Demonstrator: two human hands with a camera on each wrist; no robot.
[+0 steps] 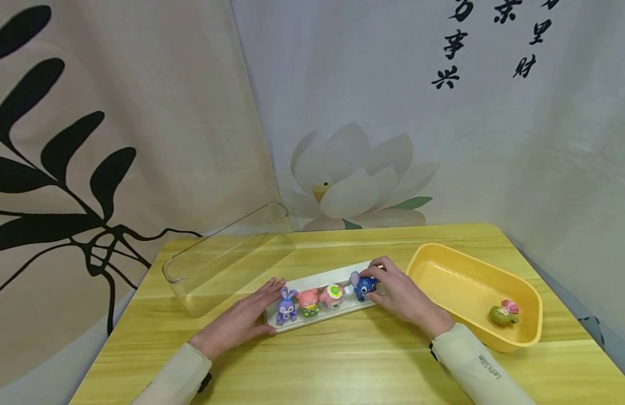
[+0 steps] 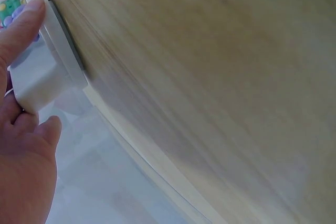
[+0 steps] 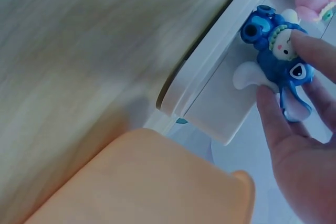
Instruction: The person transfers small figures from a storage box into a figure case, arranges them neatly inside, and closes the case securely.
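A long white tray (image 1: 312, 280) lies on the table with a row of small toy figurines on it. At its left end my left hand (image 1: 241, 323) holds the tray, thumb at the front edge and fingers toward the back. My right hand (image 1: 403, 295) pinches a blue, big-eared figurine (image 3: 270, 65) at the tray's right end. To its left stand a pink figurine with a yellow-green round patch (image 1: 332, 295), a pink one with a green lower part (image 1: 309, 302), and a purple long-eared one (image 1: 286, 308) nearest the left hand.
A clear plastic cover (image 1: 231, 261) stands behind the tray on the left. On the right is a yellow basin (image 1: 459, 277) with a green-and-pink figurine (image 1: 503, 316) inside. Printed cloth (image 1: 190, 112) hangs behind the wooden table (image 1: 332, 365).
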